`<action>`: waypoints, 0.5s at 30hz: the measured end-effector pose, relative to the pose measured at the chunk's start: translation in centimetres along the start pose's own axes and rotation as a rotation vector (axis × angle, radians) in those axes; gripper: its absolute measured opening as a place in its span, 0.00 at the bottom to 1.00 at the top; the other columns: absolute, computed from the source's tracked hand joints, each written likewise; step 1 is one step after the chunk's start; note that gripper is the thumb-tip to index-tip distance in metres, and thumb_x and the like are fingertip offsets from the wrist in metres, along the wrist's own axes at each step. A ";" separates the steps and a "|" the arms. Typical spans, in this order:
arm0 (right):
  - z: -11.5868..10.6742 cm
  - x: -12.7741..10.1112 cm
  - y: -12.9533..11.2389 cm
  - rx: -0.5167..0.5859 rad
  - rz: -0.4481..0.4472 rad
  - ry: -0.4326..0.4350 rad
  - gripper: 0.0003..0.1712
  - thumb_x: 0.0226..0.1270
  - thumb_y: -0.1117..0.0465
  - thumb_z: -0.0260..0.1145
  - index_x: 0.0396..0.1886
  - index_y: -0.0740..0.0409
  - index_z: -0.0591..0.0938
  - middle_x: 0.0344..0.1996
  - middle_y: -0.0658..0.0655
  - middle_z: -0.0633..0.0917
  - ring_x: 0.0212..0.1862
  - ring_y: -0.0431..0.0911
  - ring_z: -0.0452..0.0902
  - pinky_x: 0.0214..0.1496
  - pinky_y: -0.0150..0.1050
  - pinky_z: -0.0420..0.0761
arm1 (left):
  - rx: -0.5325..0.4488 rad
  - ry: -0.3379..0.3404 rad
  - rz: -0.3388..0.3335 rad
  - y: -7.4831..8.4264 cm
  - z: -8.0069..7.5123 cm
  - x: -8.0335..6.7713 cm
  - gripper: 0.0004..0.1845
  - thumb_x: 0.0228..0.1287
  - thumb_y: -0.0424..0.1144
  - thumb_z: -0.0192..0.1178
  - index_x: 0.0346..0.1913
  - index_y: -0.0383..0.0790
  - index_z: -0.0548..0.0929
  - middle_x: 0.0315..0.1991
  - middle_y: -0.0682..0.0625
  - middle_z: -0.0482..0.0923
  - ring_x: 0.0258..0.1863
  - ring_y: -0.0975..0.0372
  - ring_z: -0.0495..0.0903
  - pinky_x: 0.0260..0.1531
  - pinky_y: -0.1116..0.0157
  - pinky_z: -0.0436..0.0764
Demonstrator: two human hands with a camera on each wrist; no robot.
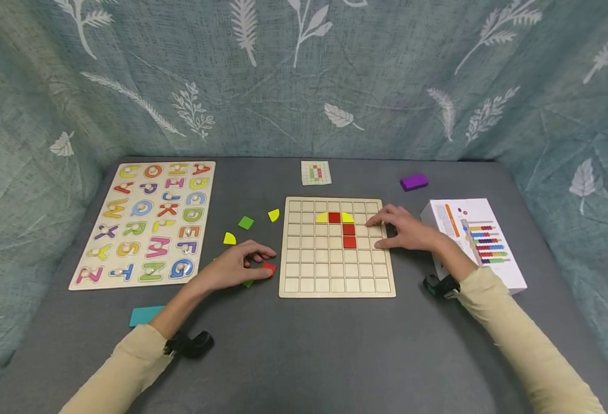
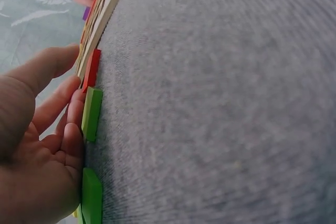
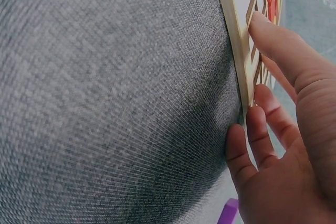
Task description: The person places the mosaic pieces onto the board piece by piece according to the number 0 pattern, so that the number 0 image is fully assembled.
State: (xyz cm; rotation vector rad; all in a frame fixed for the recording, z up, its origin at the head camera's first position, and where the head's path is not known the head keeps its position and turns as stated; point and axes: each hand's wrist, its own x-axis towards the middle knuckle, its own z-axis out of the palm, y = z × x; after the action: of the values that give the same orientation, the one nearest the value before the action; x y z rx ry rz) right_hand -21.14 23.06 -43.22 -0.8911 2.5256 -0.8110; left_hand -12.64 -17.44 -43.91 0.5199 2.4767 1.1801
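Observation:
My left hand [image 1: 237, 265] is just left of the wooden grid board [image 1: 285, 276], thumb and index finger spread around a red square tile [image 1: 269, 268]. In the left wrist view the red tile [image 2: 92, 68] lies flat beside the board, with a gap between thumb and index fingertip. A green tile [image 2: 92, 114] lies under the fingers. My right hand [image 1: 404, 227] rests its fingertips on the board's right side, thumb on the grid in the right wrist view. Red squares [image 1: 349, 236] and yellow quarter-round tiles [image 1: 322, 218] sit in the grid's upper cells.
Loose green [image 1: 246, 222] and yellow [image 1: 230, 238] tiles lie left of the board. A pattern card [image 1: 316, 172] is behind it, a purple block [image 1: 414, 182] back right. An alphabet board [image 1: 123, 230] and teal block [image 1: 145, 315] lie left; a white box [image 1: 505, 253] stands right.

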 end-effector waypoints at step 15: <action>-0.2 0.0 -0.1 0.009 0.005 -0.008 0.26 0.58 0.57 0.73 0.57 0.54 0.80 0.52 0.58 0.75 0.53 0.52 0.67 0.55 0.49 0.66 | 0.074 -0.034 0.009 0.2 0.2 0.3 0.22 0.54 0.42 0.72 0.52 0.40 0.83 0.43 0.47 0.74 0.41 0.62 0.70 0.39 0.68 0.71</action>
State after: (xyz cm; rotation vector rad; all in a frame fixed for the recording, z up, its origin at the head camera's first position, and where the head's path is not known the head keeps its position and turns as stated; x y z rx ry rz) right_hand -21.19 23.07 -42.94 -0.8836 2.5142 -0.8151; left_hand -12.74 -17.07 -43.93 0.5673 2.4994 1.0771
